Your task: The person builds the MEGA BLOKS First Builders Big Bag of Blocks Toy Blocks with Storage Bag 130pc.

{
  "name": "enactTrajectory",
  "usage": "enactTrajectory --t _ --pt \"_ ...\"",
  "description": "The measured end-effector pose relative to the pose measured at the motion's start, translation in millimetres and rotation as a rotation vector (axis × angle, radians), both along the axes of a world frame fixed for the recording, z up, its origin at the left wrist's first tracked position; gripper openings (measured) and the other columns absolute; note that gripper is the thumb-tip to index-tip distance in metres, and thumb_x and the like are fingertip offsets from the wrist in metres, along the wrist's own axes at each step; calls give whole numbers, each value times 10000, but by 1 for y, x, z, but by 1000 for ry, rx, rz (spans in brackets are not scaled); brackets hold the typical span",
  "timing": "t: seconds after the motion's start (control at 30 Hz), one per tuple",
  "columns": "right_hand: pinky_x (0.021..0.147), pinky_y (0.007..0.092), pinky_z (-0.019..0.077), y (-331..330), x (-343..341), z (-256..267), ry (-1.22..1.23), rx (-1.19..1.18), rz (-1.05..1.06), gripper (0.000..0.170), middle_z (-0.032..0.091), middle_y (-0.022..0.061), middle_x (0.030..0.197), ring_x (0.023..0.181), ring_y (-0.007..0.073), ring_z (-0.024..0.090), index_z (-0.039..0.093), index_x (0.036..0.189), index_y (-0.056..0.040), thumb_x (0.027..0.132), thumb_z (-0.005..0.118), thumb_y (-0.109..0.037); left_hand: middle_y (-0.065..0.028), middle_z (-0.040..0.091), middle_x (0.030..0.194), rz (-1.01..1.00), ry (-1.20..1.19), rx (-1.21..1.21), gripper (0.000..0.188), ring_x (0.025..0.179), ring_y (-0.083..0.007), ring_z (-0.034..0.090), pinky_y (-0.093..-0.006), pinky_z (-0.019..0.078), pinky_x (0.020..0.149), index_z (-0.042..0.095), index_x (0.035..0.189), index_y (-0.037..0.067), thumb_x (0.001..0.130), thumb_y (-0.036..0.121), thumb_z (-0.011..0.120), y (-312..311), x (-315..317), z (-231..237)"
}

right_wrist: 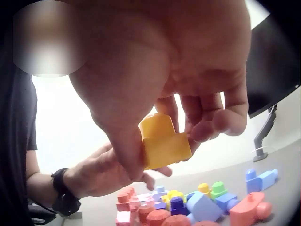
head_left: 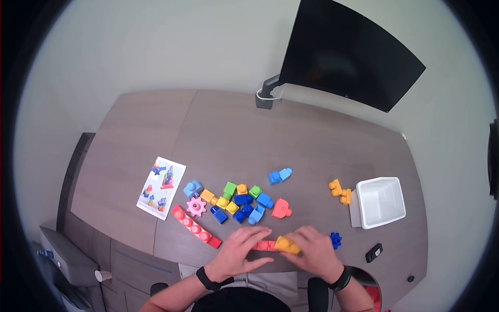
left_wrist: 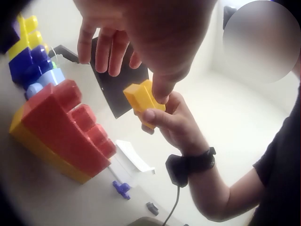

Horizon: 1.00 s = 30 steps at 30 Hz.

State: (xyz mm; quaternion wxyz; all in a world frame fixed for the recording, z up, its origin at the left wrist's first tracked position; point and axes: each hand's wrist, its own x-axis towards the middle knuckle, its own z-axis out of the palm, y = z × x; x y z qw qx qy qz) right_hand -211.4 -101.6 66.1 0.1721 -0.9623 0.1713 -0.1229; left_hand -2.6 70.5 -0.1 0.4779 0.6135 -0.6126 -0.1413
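My right hand [head_left: 314, 252] pinches a yellow-orange building block [head_left: 287, 245] between thumb and fingers. In the right wrist view the block [right_wrist: 165, 149] shows one rounded stud on top. Below the hands lies a long red studded block [head_left: 264, 245]; in the left wrist view this red block [left_wrist: 66, 127] sits on a yellow-orange layer. My left hand [head_left: 240, 252] is spread beside the red block's left end, thumb apart from the fingers, holding nothing. In the left wrist view its thumb overlaps the edge of the pinched block.
Several coloured blocks [head_left: 243, 199] cluster beyond the hands. Left of them are a pink gear [head_left: 196, 207], another long red block [head_left: 193, 226] and a picture sheet [head_left: 161, 188]. To the right are a blue gear [head_left: 336, 240], a white bin [head_left: 381, 203] and a black device [head_left: 373, 253].
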Motion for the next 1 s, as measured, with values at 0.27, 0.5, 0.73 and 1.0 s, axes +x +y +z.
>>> enactTrajectory --t 0.27,0.5,0.73,1.0 --pt "834 428 658 -2 15 -2 47 62 142 562 759 69 1237 1109 308 774 756 1345 -143 920 939 -463 -73 835 1267 24 47 -72 547 1145 -305 773 -428 610 1015 814 1424 107 916 224 980 -1 1 -12" --pt "1005 504 660 -150 -14 -40 372 -3 -494 618 767 183 1397 1271 388 766 760 1423 -74 930 920 -412 -171 815 1309 167 219 -26 404 1124 -270 795 -376 640 982 750 1155 42 836 80 996 9 12 -23" --pt "1064 530 650 -221 -35 -95 387 -220 -582 878 715 194 1488 1317 417 735 582 1645 -75 865 966 -196 -201 739 1365 127 313 -9 419 1187 -335 759 -418 608 1007 530 1141 57 912 42 881 17 18 -29" --pt "967 541 672 -213 -20 -122 465 -198 -655 800 792 226 1304 1143 434 802 570 1644 -63 900 862 -92 -199 670 1327 70 417 111 580 1124 -347 687 -440 557 1037 499 1427 23 974 104 850 16 10 -29"
